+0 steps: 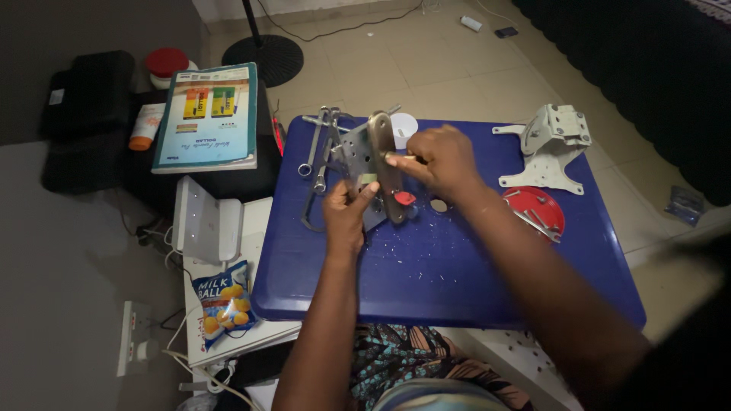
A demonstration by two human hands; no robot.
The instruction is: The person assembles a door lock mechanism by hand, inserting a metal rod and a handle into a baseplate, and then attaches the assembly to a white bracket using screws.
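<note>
A metal door lock body (378, 164) with a long bronze faceplate stands tilted on the blue plastic table (449, 274). My left hand (346, 213) grips its lower side from below. My right hand (438, 160) holds a thin tool, probably a screwdriver, with its tip against the faceplate near the top. A small red piece (405, 199) lies just under the lock. Metal shavings are scattered on the blue surface around it.
Spanners (320, 148) lie left of the lock, a white roll (403, 125) behind it. A red lid with screws (537, 209) and a white metal bracket (548, 144) sit at right. A book (207, 114), a snack bag (223, 304) and a wall socket (133, 339) are at left.
</note>
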